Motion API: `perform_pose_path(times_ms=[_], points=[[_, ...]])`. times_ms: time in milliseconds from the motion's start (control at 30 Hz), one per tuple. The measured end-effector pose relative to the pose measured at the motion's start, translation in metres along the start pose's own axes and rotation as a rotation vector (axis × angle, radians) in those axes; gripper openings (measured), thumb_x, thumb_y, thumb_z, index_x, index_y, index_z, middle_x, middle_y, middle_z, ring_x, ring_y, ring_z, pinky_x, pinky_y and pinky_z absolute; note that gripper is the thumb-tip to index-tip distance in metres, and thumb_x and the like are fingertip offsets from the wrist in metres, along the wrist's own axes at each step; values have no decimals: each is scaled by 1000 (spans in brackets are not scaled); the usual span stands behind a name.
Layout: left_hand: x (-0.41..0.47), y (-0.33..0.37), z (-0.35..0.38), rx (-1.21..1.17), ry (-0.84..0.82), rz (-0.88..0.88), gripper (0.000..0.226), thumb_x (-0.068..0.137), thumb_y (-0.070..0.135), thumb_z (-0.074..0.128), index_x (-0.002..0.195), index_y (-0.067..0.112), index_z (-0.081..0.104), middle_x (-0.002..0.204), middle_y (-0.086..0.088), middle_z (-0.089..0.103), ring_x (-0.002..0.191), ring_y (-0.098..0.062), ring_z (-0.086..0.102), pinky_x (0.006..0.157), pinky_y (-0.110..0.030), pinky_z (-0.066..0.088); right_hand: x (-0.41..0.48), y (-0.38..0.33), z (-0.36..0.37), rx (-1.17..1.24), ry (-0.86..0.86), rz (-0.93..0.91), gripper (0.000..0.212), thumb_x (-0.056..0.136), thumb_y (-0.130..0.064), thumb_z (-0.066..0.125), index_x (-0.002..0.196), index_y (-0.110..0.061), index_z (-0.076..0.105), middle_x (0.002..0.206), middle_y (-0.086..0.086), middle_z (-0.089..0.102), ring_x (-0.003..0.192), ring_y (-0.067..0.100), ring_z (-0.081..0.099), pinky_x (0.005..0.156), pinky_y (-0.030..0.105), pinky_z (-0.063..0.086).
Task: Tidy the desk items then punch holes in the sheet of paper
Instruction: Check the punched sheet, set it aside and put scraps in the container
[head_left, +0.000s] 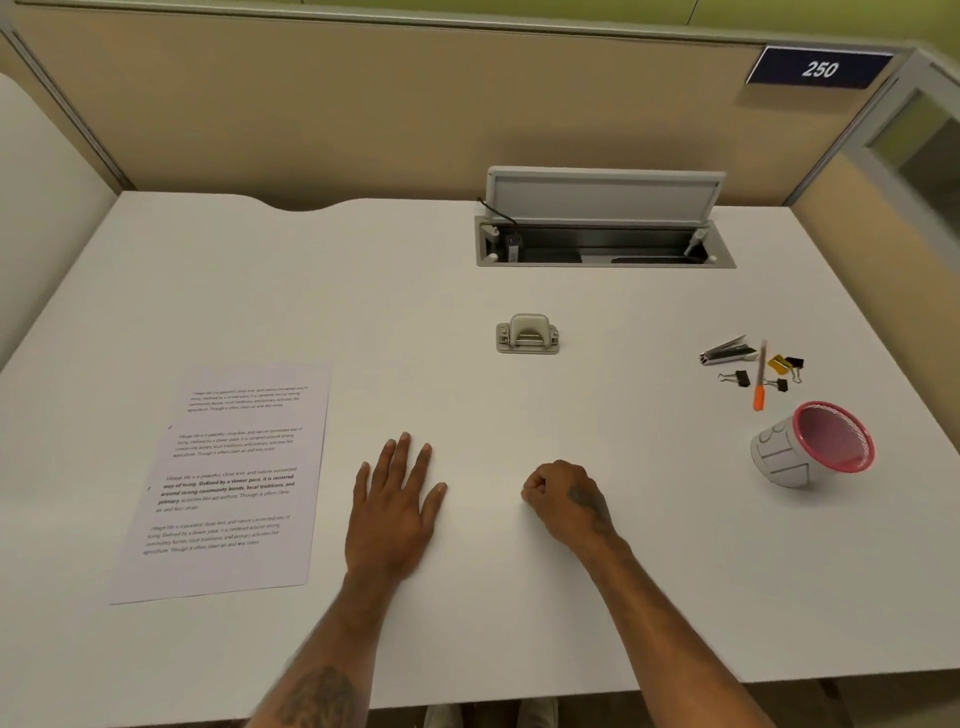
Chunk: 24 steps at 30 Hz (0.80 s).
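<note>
Near the right edge of the desk (467, 291) the loose items are gathered: binder clips (741, 378), a pen (759, 397) with an orange cap, and a metal tool (724, 351), all close together. A cup (779, 457) with a pink mesh lining is set just nearer the front edge, its mouth open to view. A punch (527, 335) is found mid-desk, well apart from them, and the sheet (223, 483) is laid flat toward the front left corner, untouched.

Close to the front edge, between sheet and cup, the left hand (395, 509) is laid flat with fingers spread. The right hand (566, 501) is curled into a fist with nothing seen in it.

Tidying appears not yet begun. The right hand is judged better placed for the reach. The clips are best pinched one or two at a time and dropped into the cup. The pen is best taken by its barrel and stood in it last, with the cup steadied so that it is not tipped.
</note>
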<state>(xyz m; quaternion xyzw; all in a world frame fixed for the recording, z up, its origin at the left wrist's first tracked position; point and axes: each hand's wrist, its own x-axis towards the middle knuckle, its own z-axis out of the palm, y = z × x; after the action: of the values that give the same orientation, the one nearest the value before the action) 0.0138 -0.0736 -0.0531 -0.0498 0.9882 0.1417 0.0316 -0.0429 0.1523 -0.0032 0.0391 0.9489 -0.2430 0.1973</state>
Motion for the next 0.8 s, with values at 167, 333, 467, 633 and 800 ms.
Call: perform_pose_path(times_ms=[167,333,467,633,800], points=[[0,0,-1,-5,1,0,60,98,56,21,154,36,13,165,10,4,151,-8,-1,123,-39,4,0,-4,-1,-134,-23,-32,20,87,-20,42,74,-13,55,88,2,60,79,21,54,66,26,39],[0,1,-2,-1,-1,2,61,97,57,18,154,36,14,164,9,4,151,-9,0,123,-39,4,-6,15,-22,449,2,160,16,76,-16,57,65,-6,60,69,4,67,60,15,56,52,26,46],[-1,1,-2,-4,0,4,63,96,60,14,154,36,14,164,9,4,151,-9,0,123,-40,5,-16,42,-51,735,89,255,12,73,-15,68,77,-3,71,71,5,76,68,17,73,72,35,60],[0,-1,1,-38,4,5,68,93,62,10,154,35,15,164,10,4,150,-8,1,123,-41,5,-17,87,-118,849,271,264,3,76,-3,73,79,-3,72,75,10,74,76,23,72,69,28,60],[0,0,1,-42,-10,-3,71,90,63,7,154,34,15,164,10,5,151,-8,2,123,-40,5,-12,142,-201,685,528,275,9,83,-4,67,88,-9,74,87,10,72,78,21,64,70,28,53]])
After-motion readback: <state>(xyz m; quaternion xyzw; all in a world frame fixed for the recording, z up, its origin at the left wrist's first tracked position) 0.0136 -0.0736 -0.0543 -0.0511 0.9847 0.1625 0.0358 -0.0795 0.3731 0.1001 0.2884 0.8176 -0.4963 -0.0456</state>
